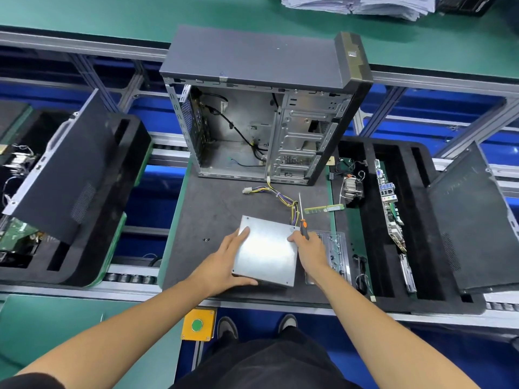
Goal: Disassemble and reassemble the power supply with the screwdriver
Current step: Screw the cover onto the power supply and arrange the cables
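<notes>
The power supply (266, 249), a plain silver metal box, lies flat on the dark work mat (213, 209) in front of me. Its bundle of coloured cables (276, 195) runs from its far right corner toward the open computer case. My left hand (224, 265) holds the box's left side, thumb under the near edge and fingers up along the left edge. My right hand (309, 249) grips a screwdriver (302, 217) with an orange and black handle, shaft pointing away from me, while its fingers touch the box's right edge.
An open, empty computer case (264, 113) stands at the mat's far end. Small screws (206, 239) lie on the mat left of the box. A RAM stick (324, 209) and a clear plastic tray (335, 254) sit to the right. Black foam trays with parts flank both sides.
</notes>
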Motion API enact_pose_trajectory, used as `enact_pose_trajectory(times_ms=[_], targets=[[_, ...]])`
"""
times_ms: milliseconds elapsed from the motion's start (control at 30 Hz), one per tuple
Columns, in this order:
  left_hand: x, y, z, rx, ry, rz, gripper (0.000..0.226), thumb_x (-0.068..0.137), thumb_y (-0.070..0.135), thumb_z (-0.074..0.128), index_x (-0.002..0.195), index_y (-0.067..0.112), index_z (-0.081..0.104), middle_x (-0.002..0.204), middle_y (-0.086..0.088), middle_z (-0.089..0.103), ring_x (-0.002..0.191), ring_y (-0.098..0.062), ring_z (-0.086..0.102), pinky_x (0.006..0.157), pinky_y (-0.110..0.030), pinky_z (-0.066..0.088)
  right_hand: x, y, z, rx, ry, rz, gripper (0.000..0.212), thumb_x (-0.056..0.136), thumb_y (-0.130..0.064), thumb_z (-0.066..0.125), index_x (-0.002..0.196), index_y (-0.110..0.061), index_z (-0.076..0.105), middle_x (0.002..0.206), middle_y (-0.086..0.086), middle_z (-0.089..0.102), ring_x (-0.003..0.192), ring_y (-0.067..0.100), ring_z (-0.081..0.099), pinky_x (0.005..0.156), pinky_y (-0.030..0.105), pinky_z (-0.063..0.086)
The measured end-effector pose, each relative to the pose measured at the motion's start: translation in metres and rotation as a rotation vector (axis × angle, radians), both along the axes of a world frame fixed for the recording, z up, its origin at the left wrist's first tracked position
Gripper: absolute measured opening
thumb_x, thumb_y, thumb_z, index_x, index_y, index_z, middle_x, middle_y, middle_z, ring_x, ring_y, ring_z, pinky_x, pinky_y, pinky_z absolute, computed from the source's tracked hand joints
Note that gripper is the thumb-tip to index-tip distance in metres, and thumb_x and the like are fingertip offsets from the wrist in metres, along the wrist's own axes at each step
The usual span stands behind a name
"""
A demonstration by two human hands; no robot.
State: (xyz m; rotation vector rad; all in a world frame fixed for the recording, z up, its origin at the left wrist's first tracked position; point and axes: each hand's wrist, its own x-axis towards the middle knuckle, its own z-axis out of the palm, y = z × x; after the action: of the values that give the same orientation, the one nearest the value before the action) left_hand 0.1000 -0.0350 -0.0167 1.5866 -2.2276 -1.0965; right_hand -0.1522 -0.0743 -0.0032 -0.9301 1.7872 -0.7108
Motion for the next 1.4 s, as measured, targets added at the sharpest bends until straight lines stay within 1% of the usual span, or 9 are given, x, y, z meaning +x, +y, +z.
enact_pose_trajectory(times_ms=[167, 233, 333, 433, 533, 700, 900, 1233, 1400], targets=[[0.001, -0.005, 0.01, -0.078, -0.245, -0.093, 0.123, 0.068, 0.089, 0.06, 0.157, 0.041, -0.011, 0.167, 0.001, 0.003, 0.131, -0.033, 0.052, 0.102, -0.046, 0.05, -0.004, -0.003, -0.001, 0.013, 0.059, 0.042, 0.022, 0.09, -0.031, 0.063, 0.069, -0.028, 0.07, 0.079, -0.002, 0.044, 0.067, 0.014, 0.044, 0.059, 0.031, 0.029], [-0.001, -0.014, 0.02, -0.278, -0.411, -0.188, 0.124, 0.066, 0.096, 0.049, 0.158, 0.023, 0.011, 0.168, -0.012, -0.008, 0.149, -0.041, 0.024, 0.117, -0.055, 0.034, -0.004, -0.004, -0.001, 0.009, 0.054, 0.049, 0.022, 0.092, -0.031, 0.061, 0.072, -0.029, 0.071, 0.078, -0.003, 0.045, 0.068, 0.013, 0.045, 0.059, 0.03, 0.03], [-0.015, -0.042, 0.035, -0.452, -0.561, -0.491, 0.123, 0.061, 0.096, 0.048, 0.14, 0.002, 0.038, 0.165, -0.026, -0.011, 0.153, -0.044, -0.012, 0.12, -0.063, 0.016, -0.002, -0.003, 0.001, 0.011, 0.037, 0.039, 0.02, 0.093, -0.028, 0.06, 0.078, -0.026, 0.073, 0.078, -0.005, 0.051, 0.071, 0.014, 0.049, 0.063, 0.03, 0.033], [-0.04, -0.062, 0.04, -0.354, -0.606, -0.698, 0.133, 0.056, 0.085, 0.066, 0.157, 0.016, 0.014, 0.164, -0.026, -0.017, 0.15, -0.044, -0.022, 0.119, -0.067, 0.002, -0.003, -0.003, 0.003, 0.022, -0.031, 0.0, 0.016, 0.091, -0.024, 0.063, 0.078, -0.018, 0.071, 0.086, 0.003, 0.064, 0.076, 0.016, 0.055, 0.065, 0.03, 0.037], [-0.056, -0.07, 0.039, -0.291, -0.579, -0.727, 0.142, 0.05, 0.082, 0.075, 0.159, 0.032, -0.002, 0.162, -0.029, -0.003, 0.15, -0.046, -0.007, 0.119, -0.065, -0.002, -0.005, -0.001, 0.003, 0.068, -0.153, -0.072, 0.016, 0.085, -0.023, 0.062, 0.085, -0.008, 0.069, 0.088, 0.014, 0.069, 0.077, 0.025, 0.058, 0.069, 0.033, 0.042], [-0.053, -0.076, 0.039, -0.327, -0.423, -0.701, 0.132, 0.045, 0.085, 0.075, 0.155, 0.044, 0.016, 0.148, -0.023, 0.023, 0.142, -0.038, 0.014, 0.112, -0.058, 0.021, -0.006, 0.004, -0.004, 0.161, -0.297, -0.132, 0.037, 0.068, -0.032, 0.065, 0.095, -0.008, 0.064, 0.099, 0.016, 0.065, 0.096, 0.034, 0.06, 0.096, 0.053, 0.046], [-0.052, -0.074, 0.039, -0.349, -0.472, -0.688, 0.124, 0.041, 0.09, 0.068, 0.146, 0.034, 0.03, 0.146, -0.02, 0.029, 0.136, -0.041, 0.027, 0.107, -0.056, 0.029, -0.006, 0.011, -0.001, 0.246, -0.373, -0.059, 0.038, 0.062, -0.034, 0.066, 0.096, -0.017, 0.066, 0.083, 0.006, 0.07, 0.085, 0.024, 0.065, 0.074, 0.036, 0.048], [-0.055, -0.072, 0.041, -0.357, -0.493, -0.528, 0.121, 0.041, 0.084, 0.066, 0.147, 0.038, 0.031, 0.143, -0.021, 0.033, 0.137, -0.04, 0.031, 0.111, -0.053, 0.027, 0.001, 0.006, -0.005, 0.085, -0.296, -0.063, 0.024, 0.055, -0.028, 0.071, 0.076, -0.019, 0.062, 0.07, -0.007, 0.064, 0.07, 0.017, 0.057, 0.067, 0.032, 0.041], [-0.054, -0.076, 0.039, -0.256, -0.404, -0.482, 0.123, 0.042, 0.085, 0.072, 0.148, 0.043, 0.024, 0.148, -0.018, 0.024, 0.145, -0.038, 0.016, 0.116, -0.055, 0.021, 0.005, 0.005, -0.007, 0.003, -0.275, -0.103, 0.017, 0.055, -0.022, 0.069, 0.069, -0.019, 0.061, 0.062, -0.015, 0.061, 0.062, 0.004, 0.054, 0.067, 0.03, 0.039]])
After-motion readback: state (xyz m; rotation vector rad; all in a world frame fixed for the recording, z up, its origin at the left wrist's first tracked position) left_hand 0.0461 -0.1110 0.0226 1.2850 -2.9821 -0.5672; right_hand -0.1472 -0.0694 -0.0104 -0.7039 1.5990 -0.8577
